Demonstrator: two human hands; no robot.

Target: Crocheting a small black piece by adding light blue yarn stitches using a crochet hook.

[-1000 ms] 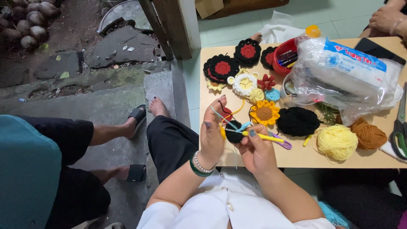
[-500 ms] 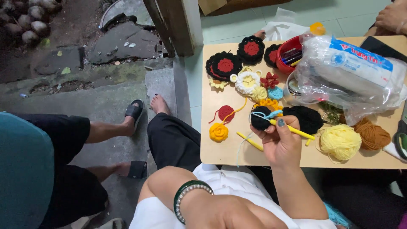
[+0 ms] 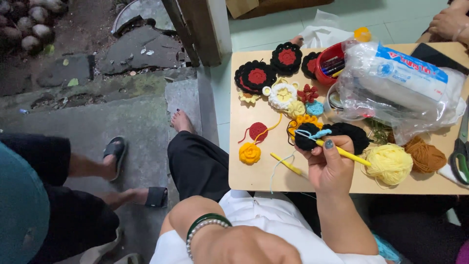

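Head view, right hand [image 3: 332, 164] gripping yellow hook [image 3: 342, 152]

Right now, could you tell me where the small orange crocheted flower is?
In the head view, the orange crocheted flower lies on the wooden table near its left edge, just below the small red crocheted circle and left of the right hand.

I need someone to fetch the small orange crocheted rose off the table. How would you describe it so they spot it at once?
On the pale wooden table, look near its front left corner. The orange rose lies there alone, just below a small flat red disc joined to it by yellow yarn. It is the only orange, rolled, rose-shaped piece.
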